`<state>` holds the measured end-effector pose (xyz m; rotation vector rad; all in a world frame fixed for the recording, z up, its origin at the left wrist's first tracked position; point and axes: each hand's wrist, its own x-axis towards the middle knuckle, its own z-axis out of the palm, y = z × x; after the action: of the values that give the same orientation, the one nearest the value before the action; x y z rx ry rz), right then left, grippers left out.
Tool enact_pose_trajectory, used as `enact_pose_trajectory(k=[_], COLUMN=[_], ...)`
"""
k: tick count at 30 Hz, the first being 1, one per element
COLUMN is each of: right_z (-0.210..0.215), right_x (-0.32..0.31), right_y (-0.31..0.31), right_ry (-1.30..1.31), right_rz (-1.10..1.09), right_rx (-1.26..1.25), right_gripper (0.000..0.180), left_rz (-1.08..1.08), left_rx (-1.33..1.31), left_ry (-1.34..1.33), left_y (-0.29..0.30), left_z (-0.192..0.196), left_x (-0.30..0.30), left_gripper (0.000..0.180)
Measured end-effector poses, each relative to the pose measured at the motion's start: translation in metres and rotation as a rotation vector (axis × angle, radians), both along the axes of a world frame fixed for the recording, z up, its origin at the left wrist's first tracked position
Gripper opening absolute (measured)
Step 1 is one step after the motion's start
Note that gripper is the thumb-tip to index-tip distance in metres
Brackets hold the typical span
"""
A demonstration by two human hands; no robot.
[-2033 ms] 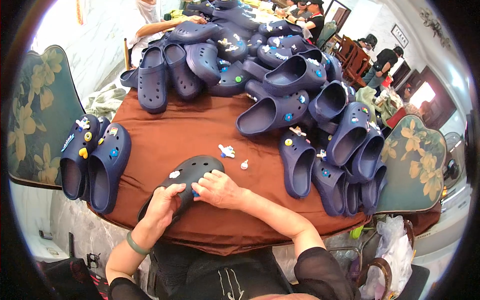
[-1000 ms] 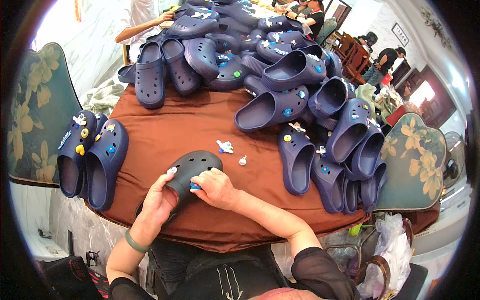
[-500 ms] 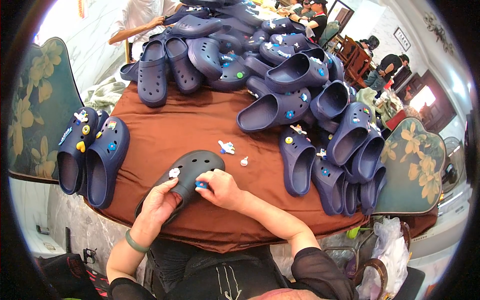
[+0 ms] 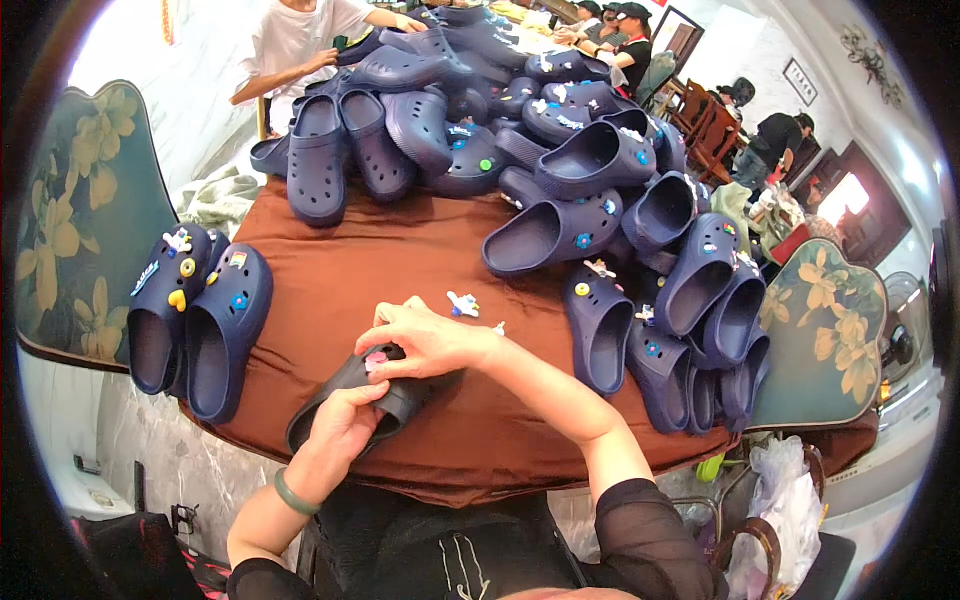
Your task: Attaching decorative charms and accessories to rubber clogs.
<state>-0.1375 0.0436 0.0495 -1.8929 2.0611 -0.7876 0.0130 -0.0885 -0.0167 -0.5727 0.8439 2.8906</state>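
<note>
A dark clog [image 4: 402,402] lies at the near edge of the brown cloth. My left hand [image 4: 346,425] grips it by the rim of its opening, thumb on top. Over the clog's upper arches my right hand [image 4: 425,340], with thumb and forefinger closed about a small pink-and-white charm [image 4: 376,360] at the clog's holes. Much of the toe is covered by that hand, and the blue flower charm cannot be seen. Just beyond the hand lie a white-and-blue figure charm [image 4: 462,304] and a tiny pale charm [image 4: 499,327].
Decorated navy clogs [image 4: 228,335] stand at the left edge of the brown tablecloth [image 4: 330,260]. A high heap of clogs [image 4: 545,225] fills the back and right. Floral chair backs [image 4: 90,220] flank the table. Across it, a person in white [image 4: 300,50] reaches toward the heap.
My right hand has moved left and over the clog's upper, onto the charm there. The blue flower has gone out of sight. Across the table, the person's other arm now reaches onto the heap.
</note>
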Motion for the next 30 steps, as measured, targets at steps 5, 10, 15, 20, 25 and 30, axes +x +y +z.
enact_pose_trajectory(k=[5,10,15,20,25,30], right_z=[-0.018,-0.040,-0.047,-0.052,-0.042,-0.024], right_x=[-0.004,0.008,0.010,0.011,0.009,0.003], right_y=[-0.005,-0.018,-0.020,-0.020,-0.022,-0.009], right_ry=[-0.027,0.180,0.144,0.030,-0.061,-0.076], right_rz=[0.105,-0.005,-0.115,-0.182,-0.147,-0.034], right_rx=[-0.053,-0.131,-0.227,-0.326,-0.194,-0.035], right_gripper=[0.024,0.017,0.019,0.018,0.022,0.019], left_rz=[-0.001,-0.014,0.014,0.006,0.017,-0.004], left_rx=[0.037,0.028,0.044,0.054,0.038,-0.021], left_ry=[-0.020,-0.058,-0.063,-0.067,-0.080,-0.037], left_y=[-0.002,-0.008,-0.007,-0.008,-0.011,-0.002], left_z=[-0.004,-0.009,-0.005,-0.005,-0.011,0.006], left_x=[-0.006,-0.008,-0.008,-0.008,-0.006,-0.004], left_gripper=[0.040,0.035,0.033,0.034,0.036,0.037])
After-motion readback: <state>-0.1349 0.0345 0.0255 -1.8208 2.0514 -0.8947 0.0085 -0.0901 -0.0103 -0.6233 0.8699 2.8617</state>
